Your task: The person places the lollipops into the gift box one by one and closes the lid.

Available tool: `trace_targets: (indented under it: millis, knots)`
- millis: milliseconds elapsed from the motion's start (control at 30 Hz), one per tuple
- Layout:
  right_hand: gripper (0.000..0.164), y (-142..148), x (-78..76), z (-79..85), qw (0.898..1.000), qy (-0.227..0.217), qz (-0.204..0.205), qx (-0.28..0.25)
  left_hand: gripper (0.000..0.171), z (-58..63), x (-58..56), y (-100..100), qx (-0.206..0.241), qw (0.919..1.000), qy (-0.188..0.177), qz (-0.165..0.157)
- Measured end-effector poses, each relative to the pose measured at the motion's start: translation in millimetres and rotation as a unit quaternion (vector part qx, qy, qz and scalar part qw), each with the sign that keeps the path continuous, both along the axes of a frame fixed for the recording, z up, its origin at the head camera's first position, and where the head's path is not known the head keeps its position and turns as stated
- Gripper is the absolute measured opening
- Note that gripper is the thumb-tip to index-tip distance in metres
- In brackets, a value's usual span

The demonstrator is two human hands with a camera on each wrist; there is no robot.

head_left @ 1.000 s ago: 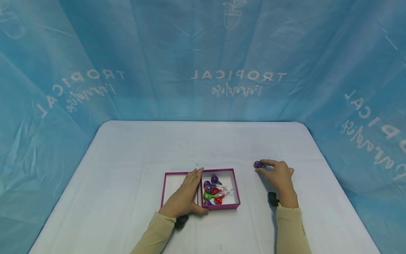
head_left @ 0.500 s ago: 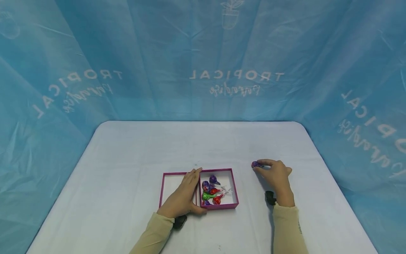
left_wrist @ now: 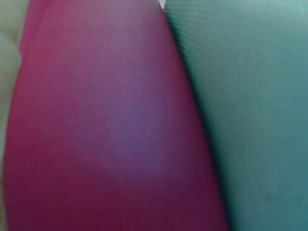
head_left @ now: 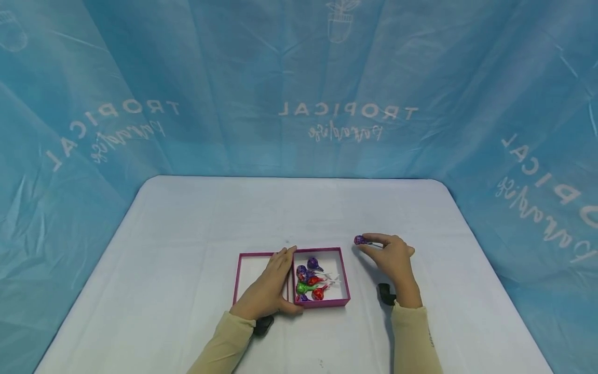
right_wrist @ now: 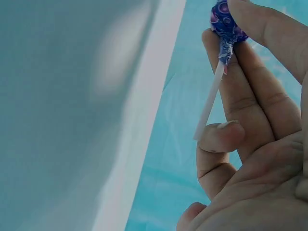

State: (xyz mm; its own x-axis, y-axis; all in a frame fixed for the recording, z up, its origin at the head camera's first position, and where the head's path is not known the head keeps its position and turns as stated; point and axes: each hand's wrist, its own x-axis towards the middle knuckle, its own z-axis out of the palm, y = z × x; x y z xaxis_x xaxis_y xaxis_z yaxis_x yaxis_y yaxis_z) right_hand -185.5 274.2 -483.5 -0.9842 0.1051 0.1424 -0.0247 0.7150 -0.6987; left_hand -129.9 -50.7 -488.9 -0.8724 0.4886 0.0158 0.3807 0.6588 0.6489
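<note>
In the head view my right hand [head_left: 392, 259] pinches a purple-wrapped lollipop [head_left: 359, 240] above the table, right of a magenta-rimmed box [head_left: 347, 280]. The right wrist view shows thumb and fingers on the lollipop's wrapped head, its white stick [right_wrist: 209, 103] pointing down. My left hand [head_left: 263, 291] holds the box by its left side, thumb at the near wall and fingertips at the far edge. Inside lie several lollipops: purple ones, a green one [head_left: 302, 287] and red ones [head_left: 318, 293]. A magenta wall [left_wrist: 110, 120] fills much of the left wrist view.
A second magenta-rimmed tray [head_left: 249, 270] with a pale inside adjoins the box on the left, partly hidden by my left hand. The white-covered table [head_left: 210, 218] is backed by a blue printed curtain [head_left: 233, 145].
My right hand has moved left toward the box, carrying the lollipop. My left hand and the box stay in place, apart from a slight shift of the whole view.
</note>
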Motion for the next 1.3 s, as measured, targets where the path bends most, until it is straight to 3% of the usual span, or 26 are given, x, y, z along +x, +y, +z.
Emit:
trace_targets:
  millis: [667,1300]
  knots:
    - [0.033,-44,12.1,21.8,0.996,0.013,0.060,-0.072,0.137,4.1,1.0,0,-0.008,1.0000,0.000,0.003]
    - [0.027,-79,23.6,25.3,0.984,0.057,0.164,-0.034,0.136,0.9,-0.5,0,-0.004,1.0000,-0.006,-0.002]
